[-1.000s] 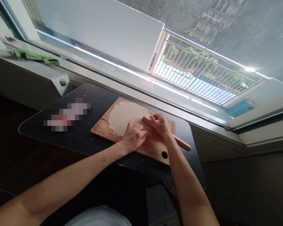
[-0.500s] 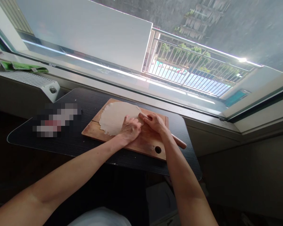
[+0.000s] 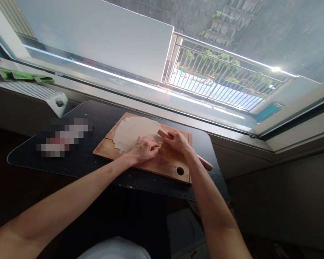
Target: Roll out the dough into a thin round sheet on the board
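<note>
White, flat dough (image 3: 136, 130), apparently mid-rolling: right fingers (image 3: 171, 140) grasp brown wooden rolling pin (image 3: 206, 163); left fingers (image 3: 150, 144) curl, hold unclear; rolling likely needs them clear.

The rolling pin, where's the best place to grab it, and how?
I'd take the rolling pin by its lower-right end, coming from the right. That end sticks out past the wooden board, uncovered, while the right grip holds it near the other end, by the dough. It's slim and round, so wrapping around it should work.
</note>
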The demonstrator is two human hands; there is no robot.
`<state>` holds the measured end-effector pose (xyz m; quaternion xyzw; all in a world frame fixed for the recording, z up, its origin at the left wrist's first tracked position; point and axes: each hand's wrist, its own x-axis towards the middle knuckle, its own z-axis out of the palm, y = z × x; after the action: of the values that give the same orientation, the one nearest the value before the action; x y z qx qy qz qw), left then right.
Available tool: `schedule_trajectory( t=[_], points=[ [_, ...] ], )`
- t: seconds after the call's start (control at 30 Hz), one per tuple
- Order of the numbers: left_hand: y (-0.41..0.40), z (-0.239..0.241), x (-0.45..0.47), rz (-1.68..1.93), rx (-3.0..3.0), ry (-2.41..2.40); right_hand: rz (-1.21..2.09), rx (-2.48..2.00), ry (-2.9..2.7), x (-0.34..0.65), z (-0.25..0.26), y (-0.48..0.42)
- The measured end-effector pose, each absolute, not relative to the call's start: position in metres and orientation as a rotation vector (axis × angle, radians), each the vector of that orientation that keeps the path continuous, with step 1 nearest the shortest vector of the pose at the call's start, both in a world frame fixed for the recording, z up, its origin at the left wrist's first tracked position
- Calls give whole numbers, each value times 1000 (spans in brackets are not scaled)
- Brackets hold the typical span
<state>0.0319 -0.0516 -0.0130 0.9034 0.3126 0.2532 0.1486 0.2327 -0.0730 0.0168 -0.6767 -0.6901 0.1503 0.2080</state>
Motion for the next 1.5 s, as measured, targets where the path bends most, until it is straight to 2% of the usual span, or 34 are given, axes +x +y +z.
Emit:
schedule_trajectory(
  t=[0.17, 0.37, 0.67, 0.87, 1.23, 1.5],
  points=[
    [-56, -13, 11, 700, 2649, 894, 442, -1873, -1998, 224, 18, -77],
    [-70, -11, 2, 638, 2807, 769, 211, -2069, -1872, 207, 9, -46],
    [-69, 7, 17, 337, 3053, 765, 264, -2176, -1916, 196, 7, -41],
    [-67, -2, 20, 517, 2957, 839, 263, -2159, -1851, 198, 9, -41],
    [-66, -9, -17, 676, 2619, 582, 281, -1927, -1762, 177, -2, -93],
    [-75, -17, -17, 690, 2811, 755, 216, -1990, -1605, 183, -1, -49]
  ],
)
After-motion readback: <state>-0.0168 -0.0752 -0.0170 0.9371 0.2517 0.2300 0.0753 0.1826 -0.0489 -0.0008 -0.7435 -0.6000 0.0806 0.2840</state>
